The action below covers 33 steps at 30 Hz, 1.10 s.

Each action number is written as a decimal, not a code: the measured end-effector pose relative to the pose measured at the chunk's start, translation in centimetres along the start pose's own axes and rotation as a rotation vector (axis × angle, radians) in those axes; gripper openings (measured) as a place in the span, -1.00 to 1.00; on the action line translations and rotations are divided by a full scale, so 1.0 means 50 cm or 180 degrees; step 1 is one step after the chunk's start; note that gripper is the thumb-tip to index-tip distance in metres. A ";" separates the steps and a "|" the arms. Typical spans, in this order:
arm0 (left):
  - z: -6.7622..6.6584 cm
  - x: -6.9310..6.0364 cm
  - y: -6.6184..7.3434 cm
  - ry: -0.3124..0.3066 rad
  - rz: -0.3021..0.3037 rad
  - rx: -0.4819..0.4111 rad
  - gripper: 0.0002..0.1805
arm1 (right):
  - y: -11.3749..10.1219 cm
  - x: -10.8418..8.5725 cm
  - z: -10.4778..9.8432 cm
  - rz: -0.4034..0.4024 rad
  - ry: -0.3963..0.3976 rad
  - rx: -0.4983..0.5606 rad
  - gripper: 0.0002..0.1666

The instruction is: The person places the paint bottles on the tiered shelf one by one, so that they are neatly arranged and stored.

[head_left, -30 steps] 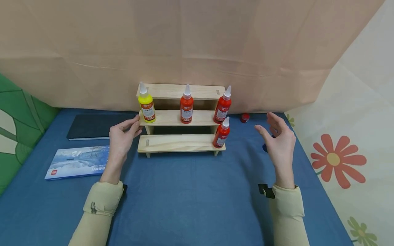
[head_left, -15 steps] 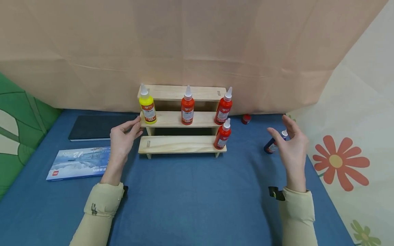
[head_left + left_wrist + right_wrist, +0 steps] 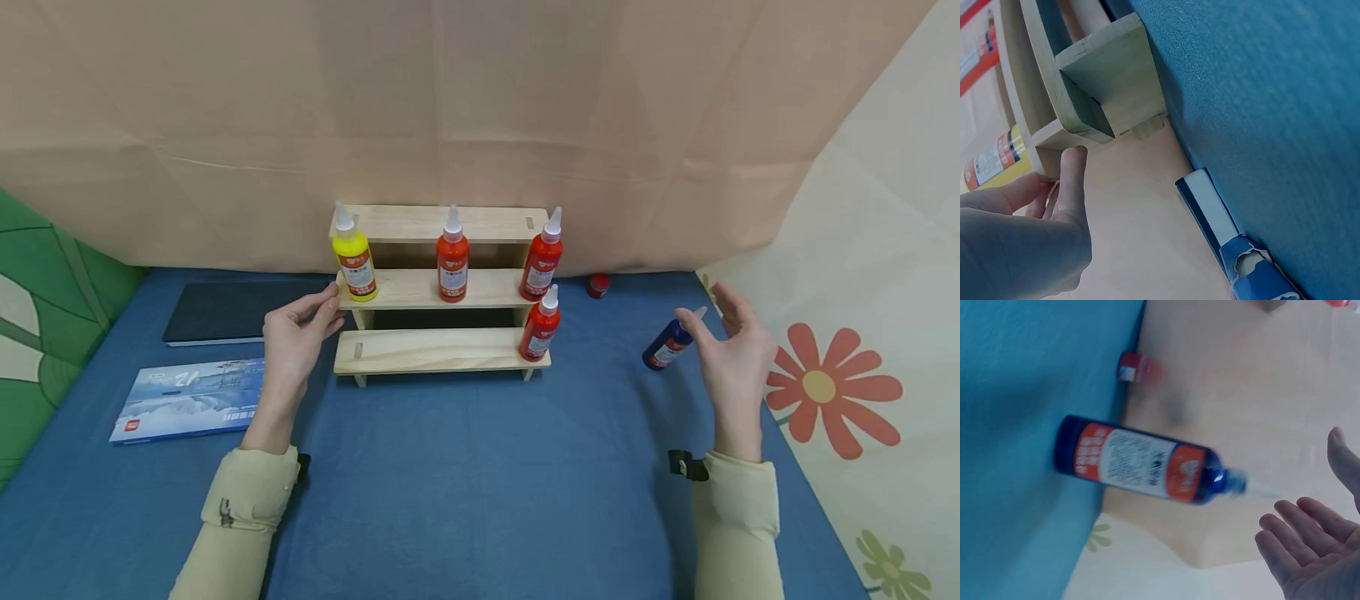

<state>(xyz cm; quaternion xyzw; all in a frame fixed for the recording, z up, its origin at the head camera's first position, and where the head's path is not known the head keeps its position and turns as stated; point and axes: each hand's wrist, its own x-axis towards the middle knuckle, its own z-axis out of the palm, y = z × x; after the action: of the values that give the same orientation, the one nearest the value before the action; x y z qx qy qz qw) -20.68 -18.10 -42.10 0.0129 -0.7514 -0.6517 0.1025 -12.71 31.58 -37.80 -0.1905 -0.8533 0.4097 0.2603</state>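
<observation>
My left hand [image 3: 295,335] pinches the left end of a three-step wooden rack [image 3: 427,350] between thumb and fingers, as the left wrist view shows from the side. Just above those fingers, a yellow paint bottle [image 3: 356,265] stands on the middle step. Two red paint bottles [image 3: 453,268] share that step, at its middle and right end. Another red bottle [image 3: 540,325] stands at the right end of the bottom step. My right hand [image 3: 737,358], fingers spread, is near the white nozzle of an upright dark blue paint bottle [image 3: 1141,461]. A gap separates hand and bottle.
Behind the rack's right side sits a small red-capped container [image 3: 598,286]. A black notebook [image 3: 232,310] and a blue-and-white box [image 3: 191,400] lie on the blue cloth [image 3: 480,483] to the left. A beige sheet [image 3: 480,108] hangs at the back.
My right hand has moved right, revealing the dark blue bottle it had mostly hidden. The left hand keeps its place at the rack.
</observation>
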 end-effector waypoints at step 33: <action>-0.001 -0.001 0.003 -0.0004 -0.0031 0.0059 -0.63 | 0.106 0.026 0.032 0.0156 -0.0487 -0.0354 -0.35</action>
<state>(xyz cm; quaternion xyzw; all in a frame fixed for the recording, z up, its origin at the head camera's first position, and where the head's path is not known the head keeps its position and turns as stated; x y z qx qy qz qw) -20.60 -18.10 -41.97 0.0171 -0.7574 -0.6452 0.0986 -14.14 34.45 -42.49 -0.1936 -0.8872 0.3813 0.1733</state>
